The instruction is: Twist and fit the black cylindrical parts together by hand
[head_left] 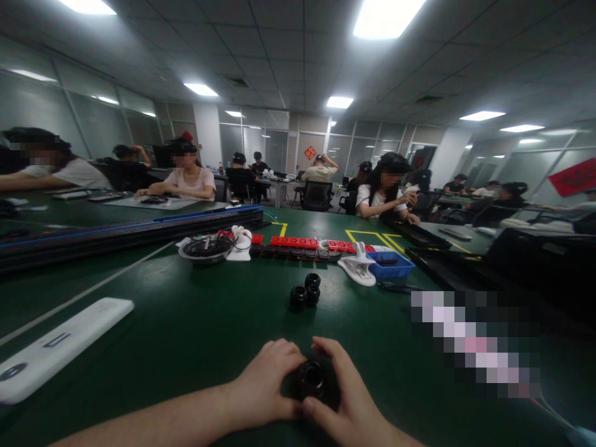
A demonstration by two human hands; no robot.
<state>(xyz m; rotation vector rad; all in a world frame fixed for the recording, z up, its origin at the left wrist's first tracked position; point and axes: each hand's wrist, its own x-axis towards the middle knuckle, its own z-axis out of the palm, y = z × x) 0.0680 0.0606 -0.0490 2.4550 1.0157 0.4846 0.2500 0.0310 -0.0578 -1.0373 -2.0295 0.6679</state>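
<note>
Near the table's front edge, a glossy black ring-shaped part (311, 376) with a round opening in its top sits between my hands. My left hand (272, 377) curves around its left side, thumb near the front and fingers behind. From the right, my right hand (348, 392) closes around the same part, its thumb at the front and its index finger reaching over the back. Whether the part rests on the table or is slightly raised is hidden. Farther away, several similar black round parts (298, 297) stand in a tight cluster on the green table (209, 323).
Left lies a long white case (65, 347). Behind the cluster are a metal bowl (205, 251) of dark cables, red strips (300, 243), a white clip-like stand (358, 267) and a blue bin (391, 264). Long black rails (130, 233) lie left. Several people sit beyond.
</note>
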